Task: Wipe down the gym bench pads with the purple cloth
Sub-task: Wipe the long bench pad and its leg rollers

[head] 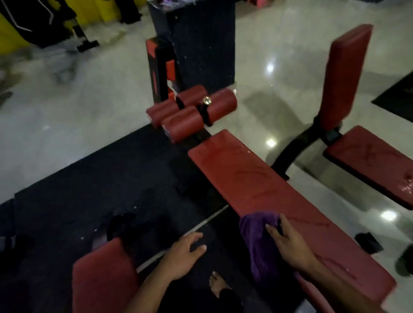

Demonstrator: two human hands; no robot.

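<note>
A long red bench pad (249,177) runs from the centre toward the lower right, with wet streaks on it. The purple cloth (259,246) drapes over the pad's left edge near its close end. My right hand (289,243) lies on the cloth with its fingers spread flat, pressing it to the pad. My left hand (183,254) hovers over the dark floor mat with loose fingers and holds nothing. Red roller pads (192,113) sit at the bench's far end. A second red pad (102,288) is at the lower left.
Another red bench with an upright back pad (345,76) and a wet seat pad (379,165) stands to the right. A black pillar (203,40) rises behind the rollers. A bare foot (216,282) stands on the black mat (80,203). Shiny tiled floor surrounds everything.
</note>
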